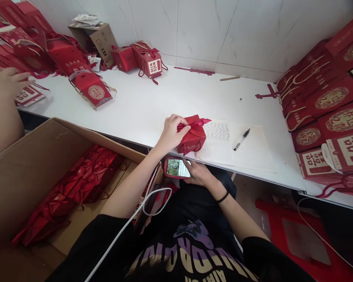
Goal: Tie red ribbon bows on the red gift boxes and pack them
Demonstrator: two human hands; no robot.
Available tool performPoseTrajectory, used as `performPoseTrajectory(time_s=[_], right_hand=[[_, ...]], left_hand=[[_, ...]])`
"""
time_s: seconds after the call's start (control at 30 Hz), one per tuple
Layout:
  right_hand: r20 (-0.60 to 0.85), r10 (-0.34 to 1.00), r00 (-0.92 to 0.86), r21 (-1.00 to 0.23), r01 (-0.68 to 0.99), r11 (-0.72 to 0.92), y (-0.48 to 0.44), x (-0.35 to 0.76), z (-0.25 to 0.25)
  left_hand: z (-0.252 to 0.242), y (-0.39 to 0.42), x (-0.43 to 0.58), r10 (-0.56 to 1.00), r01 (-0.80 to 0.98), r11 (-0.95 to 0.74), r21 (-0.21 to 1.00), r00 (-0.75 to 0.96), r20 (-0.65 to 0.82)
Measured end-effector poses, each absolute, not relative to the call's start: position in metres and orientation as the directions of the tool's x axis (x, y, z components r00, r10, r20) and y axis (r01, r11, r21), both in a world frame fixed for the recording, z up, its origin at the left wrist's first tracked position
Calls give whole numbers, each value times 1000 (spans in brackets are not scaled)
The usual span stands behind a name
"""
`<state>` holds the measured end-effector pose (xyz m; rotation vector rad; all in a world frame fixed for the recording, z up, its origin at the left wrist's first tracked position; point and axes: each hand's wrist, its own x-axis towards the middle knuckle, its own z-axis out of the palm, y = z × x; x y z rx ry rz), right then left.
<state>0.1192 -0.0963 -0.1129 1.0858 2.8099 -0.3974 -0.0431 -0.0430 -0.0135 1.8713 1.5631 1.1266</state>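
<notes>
A small red gift box (191, 143) with a ribbon bow (197, 123) on its lid sits at the table's front edge. My left hand (174, 129) is closed on the left side of the bow, thumb and fingers pinching the ribbon. Below the edge, over my lap, my right hand (197, 172) grips a phone (176, 167) in a red case, its screen lit. Right of the box lies an open notebook (257, 147) with handwriting on the left page, partly covered by the box. A black-capped pen (241, 139) rests on it.
At left, a large cardboard box (61, 135) holds several red gift boxes (82, 180). More red boxes (95, 88) stand on the table (194, 94), stacked high at right (329, 102). Another person's hand (6, 84) is at far left. A white cable (129, 223) crosses my lap.
</notes>
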Motion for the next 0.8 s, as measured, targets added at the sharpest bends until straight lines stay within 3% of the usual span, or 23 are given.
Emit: performPoseTrajectory(time_s=[0.43,0.6,0.8], right_hand=[[-170,658,-733,-236,679,695,-96,118,-118],[-65,697,-714,-242,689,683,-96,117,-126],[169,772,-612,-530,604,595,-84,90,-133]], left_hand=[[-18,-43,-44,940,566,-298,769,31,341],[-16,-43,-44,946,564,-276,778,18,323],[-18,-45,-44,938,545,-286,788,-10,347]])
